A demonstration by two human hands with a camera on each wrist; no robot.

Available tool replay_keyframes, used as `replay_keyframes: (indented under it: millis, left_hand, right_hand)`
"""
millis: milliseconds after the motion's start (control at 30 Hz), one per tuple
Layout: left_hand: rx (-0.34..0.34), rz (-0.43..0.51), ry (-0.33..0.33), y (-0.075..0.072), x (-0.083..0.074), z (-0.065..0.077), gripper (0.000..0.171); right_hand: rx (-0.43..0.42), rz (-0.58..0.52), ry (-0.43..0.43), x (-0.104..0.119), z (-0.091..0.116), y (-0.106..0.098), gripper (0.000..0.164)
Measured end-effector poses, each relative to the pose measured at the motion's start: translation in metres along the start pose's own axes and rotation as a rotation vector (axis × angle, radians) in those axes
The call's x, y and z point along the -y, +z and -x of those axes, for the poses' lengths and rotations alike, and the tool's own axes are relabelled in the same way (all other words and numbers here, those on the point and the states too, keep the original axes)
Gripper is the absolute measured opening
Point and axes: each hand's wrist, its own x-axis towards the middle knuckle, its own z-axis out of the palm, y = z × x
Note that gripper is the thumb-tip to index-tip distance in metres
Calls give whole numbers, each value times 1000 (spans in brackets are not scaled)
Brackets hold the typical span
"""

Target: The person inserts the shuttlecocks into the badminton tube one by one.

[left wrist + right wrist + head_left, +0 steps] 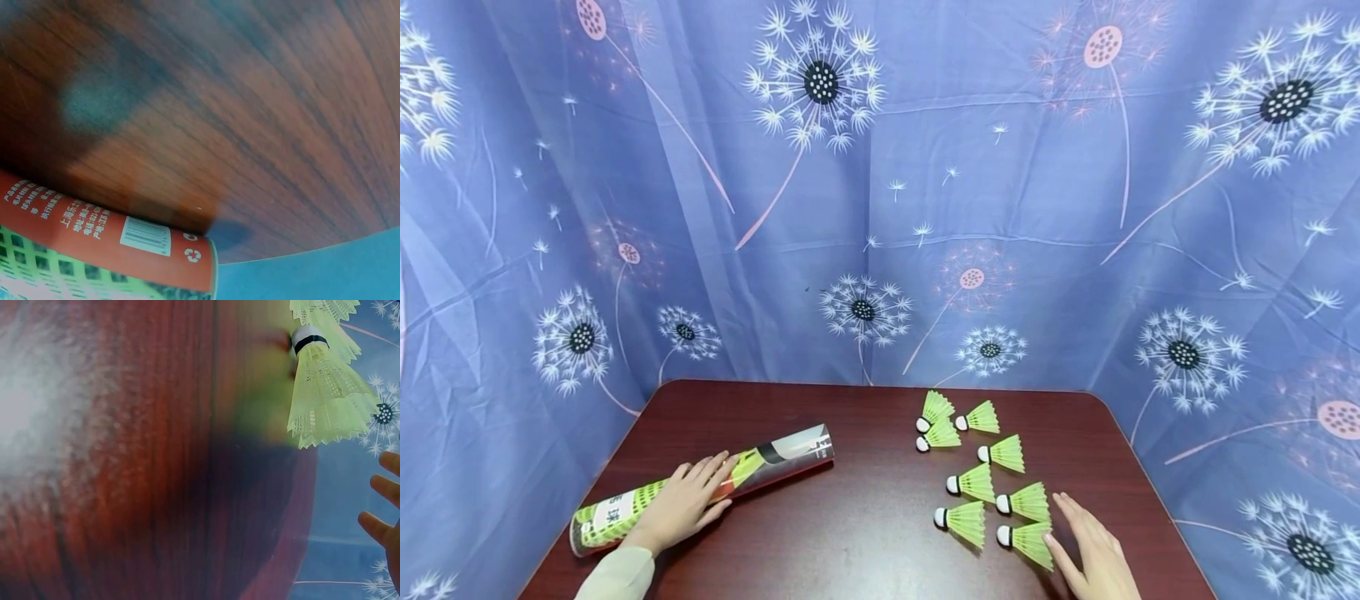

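A shuttlecock tube (778, 462) is lying beneath the left grip (681, 504), whose fingers are resting loosely straight across it. The left wrist view is showing the tube's barcode (145, 236), which the head view is hiding. Eight yellow shuttlecocks (973, 482) are lying left of and beyond the right grip (1092, 546); its fingers are standing apart, and whether its thumb is touching the nearest skirt (1033, 547) is hard to tell. Beyond both, past the desk (865, 550), dandelion-print cloth (880, 192) is hanging.

On my feed I'm seeing a printed tube (767, 463) lying aslant, lower left, and eight yellow-green shuttlecocks (975, 482) resting sideways, white tips leftward, lower right of centre.
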Motion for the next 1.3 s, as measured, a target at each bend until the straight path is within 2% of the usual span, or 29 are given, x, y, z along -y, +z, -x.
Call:
replay_keyframes:
  millis: [200,867,1067,1300]
  left_hand:
    - [-24,0,19,1,0,-1,74]
    - [-74,19,61,2,-7,-6,75]
    - [-86,36,70,-2,-12,-9,73]
    - [-115,42,113,-6,-21,-16,72]
  right_hand:
    - [-2,1,-20,0,1,2,56]
    - [38,28,0,0,5,6,55]
    - [58,36,7,0,7,5,53]
    - [80,28,30,1,8,3,52]
